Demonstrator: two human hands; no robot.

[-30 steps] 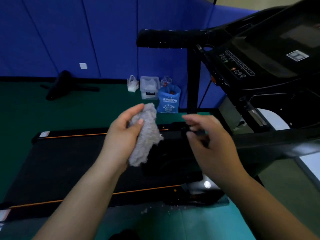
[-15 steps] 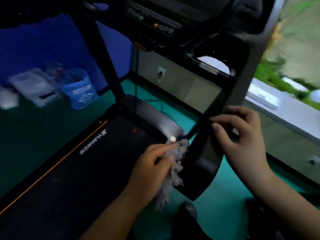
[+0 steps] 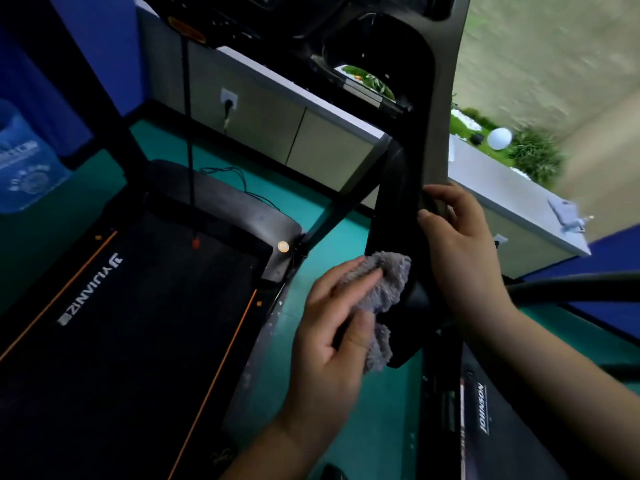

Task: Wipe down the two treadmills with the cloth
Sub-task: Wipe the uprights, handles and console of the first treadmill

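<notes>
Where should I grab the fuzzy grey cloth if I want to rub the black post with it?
Grab the bunched-up left part of the cloth, coming from the left, as the left hand does. Its right side lies against the black post, so that side should stay free for wiping. The right hand holds the post.
</notes>
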